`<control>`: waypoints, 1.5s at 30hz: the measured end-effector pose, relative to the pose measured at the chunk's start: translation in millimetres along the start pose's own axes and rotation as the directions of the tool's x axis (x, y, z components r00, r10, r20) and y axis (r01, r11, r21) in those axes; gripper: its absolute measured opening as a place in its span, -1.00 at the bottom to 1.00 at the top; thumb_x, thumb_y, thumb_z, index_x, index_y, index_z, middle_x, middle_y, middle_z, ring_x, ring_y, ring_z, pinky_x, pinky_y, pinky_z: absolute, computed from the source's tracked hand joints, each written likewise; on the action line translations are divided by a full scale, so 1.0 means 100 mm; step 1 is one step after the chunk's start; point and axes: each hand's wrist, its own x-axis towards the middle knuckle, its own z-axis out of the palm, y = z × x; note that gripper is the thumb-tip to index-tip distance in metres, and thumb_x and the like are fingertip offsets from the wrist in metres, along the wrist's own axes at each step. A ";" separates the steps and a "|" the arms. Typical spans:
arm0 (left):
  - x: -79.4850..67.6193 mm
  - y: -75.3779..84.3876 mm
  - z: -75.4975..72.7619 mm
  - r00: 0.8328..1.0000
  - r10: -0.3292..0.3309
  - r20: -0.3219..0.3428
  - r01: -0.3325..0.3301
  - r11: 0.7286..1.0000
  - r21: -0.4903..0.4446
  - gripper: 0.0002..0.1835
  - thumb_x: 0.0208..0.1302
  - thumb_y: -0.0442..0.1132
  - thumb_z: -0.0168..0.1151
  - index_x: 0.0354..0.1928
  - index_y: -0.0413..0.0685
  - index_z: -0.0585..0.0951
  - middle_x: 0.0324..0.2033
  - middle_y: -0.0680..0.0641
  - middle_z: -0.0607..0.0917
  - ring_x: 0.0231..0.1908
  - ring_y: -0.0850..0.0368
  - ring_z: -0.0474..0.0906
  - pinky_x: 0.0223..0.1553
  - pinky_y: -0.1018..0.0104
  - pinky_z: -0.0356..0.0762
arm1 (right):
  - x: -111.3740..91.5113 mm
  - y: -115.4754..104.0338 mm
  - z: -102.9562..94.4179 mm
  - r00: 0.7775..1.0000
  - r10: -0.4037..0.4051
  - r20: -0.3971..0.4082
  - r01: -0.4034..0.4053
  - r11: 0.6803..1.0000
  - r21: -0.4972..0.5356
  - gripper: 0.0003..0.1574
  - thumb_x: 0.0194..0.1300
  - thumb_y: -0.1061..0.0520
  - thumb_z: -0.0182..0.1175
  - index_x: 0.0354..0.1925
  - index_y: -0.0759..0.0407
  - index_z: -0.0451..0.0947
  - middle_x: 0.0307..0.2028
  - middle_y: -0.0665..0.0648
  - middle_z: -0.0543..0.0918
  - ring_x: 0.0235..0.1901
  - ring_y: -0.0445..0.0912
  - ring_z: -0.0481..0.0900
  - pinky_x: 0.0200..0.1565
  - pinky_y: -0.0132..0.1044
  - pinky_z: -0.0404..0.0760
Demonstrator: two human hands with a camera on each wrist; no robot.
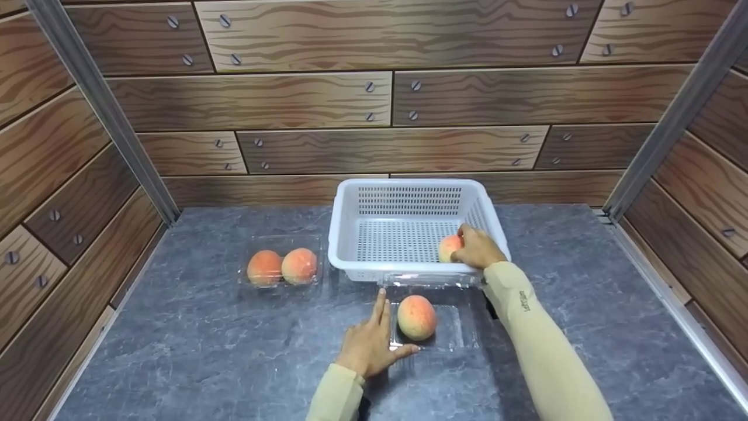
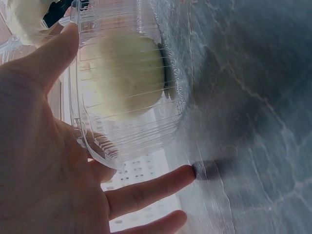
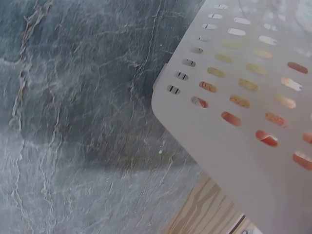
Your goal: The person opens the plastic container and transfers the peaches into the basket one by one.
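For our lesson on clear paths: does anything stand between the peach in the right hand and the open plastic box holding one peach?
Yes: the white basket's near wall and, just in front of it, the opened clear lid lie between the held peach and the open plastic box.

Left hand [image 2: 63, 161] touching clear container [image 2: 144, 134], fruit [image 2: 124, 75] inside

Head camera: high over the bench [image 1: 204, 351], facing forward and down to its far edge. Left wrist camera: close, rolled sideways, facing the clear clamshell container [image 2: 141, 139]. Right wrist camera: close, facing the perforated basket [image 3: 209, 141] from outside. All views share the basket.
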 end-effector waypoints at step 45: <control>0.01 0.00 0.00 1.000 -0.012 0.009 0.012 1.000 0.000 0.15 0.19 0.46 0.21 0.52 -0.32 0.20 0.56 -0.22 0.07 -0.09 -0.28 0.67 -0.11 -0.13 0.66 | 0.03 0.01 -0.01 0.993 -0.118 -0.019 0.116 0.992 -0.058 -0.64 0.10 0.33 0.29 -0.09 0.44 0.68 -0.10 0.36 0.73 0.01 0.32 0.61 0.15 0.17 0.51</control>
